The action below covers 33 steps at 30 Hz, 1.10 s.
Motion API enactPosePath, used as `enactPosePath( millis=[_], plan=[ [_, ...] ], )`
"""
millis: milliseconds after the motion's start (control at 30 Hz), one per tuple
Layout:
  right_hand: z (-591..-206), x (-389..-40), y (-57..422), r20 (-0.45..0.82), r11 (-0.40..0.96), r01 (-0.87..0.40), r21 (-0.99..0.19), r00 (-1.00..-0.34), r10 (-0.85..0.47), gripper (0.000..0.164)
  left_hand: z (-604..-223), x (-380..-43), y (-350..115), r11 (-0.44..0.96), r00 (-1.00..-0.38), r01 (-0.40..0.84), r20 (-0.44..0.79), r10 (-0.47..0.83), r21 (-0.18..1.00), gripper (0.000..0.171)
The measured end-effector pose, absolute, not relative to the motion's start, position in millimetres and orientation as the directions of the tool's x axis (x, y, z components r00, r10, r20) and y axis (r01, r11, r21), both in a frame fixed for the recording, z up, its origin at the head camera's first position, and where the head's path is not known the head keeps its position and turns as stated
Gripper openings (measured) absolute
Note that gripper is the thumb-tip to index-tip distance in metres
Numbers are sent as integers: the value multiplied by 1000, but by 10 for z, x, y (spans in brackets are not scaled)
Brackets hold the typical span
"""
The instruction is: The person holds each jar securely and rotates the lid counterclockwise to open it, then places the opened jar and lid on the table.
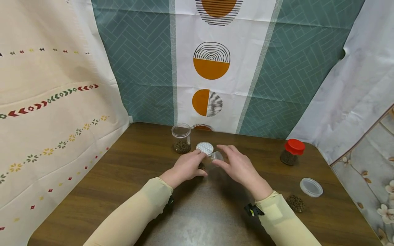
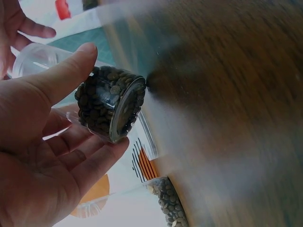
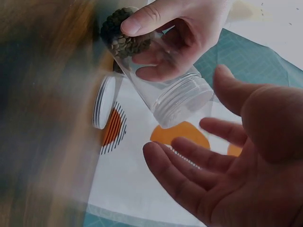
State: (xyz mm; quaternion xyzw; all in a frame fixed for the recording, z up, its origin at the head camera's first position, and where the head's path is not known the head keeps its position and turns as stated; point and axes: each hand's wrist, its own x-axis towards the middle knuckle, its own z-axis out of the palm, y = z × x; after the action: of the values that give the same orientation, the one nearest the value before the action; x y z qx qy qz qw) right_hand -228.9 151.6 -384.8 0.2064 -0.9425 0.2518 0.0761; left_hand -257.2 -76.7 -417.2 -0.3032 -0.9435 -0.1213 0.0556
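Observation:
A clear plastic jar (image 3: 147,90) with dark brown pellets (image 2: 106,94) at its base is gripped by my left hand (image 1: 186,166), thumb on one side and fingers on the other. The jar tilts, its base near the tabletop and its clear ribbed mouth end (image 3: 182,101) pointing toward my right hand (image 1: 240,165). That right hand is spread beside the mouth end, fingers apart and holding nothing. Just behind the jar, a round white patterned lid (image 1: 205,148) lies on the table.
An uncovered clear jar (image 1: 181,140) partly filled with pellets stands at the back left. To the right are a jar with a red lid (image 1: 294,147), a translucent lid (image 1: 311,187) and a small heap of pellets (image 1: 295,203). Curtains hang behind the wooden table (image 1: 138,160).

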Motion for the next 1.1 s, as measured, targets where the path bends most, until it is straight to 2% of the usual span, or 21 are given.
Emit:
enactPosePath(
  millis=[133,333,1100],
  plan=[
    [-3836,-2303,1486,220,826,-378,-417,-924,-312,60,-4171,-2567,-760,786,-808,588,181,560,192,63],
    [-3857,-2314,1459,201,831,-376,-411,-926,-320,52,-4183,-2569,-752,788,-809,586,179,559,189,62],
    [-3918,-2280,1562,311,713,-548,-438,-836,-452,51,-4206,-2577,-751,787,-809,587,183,559,189,61]
  ],
)
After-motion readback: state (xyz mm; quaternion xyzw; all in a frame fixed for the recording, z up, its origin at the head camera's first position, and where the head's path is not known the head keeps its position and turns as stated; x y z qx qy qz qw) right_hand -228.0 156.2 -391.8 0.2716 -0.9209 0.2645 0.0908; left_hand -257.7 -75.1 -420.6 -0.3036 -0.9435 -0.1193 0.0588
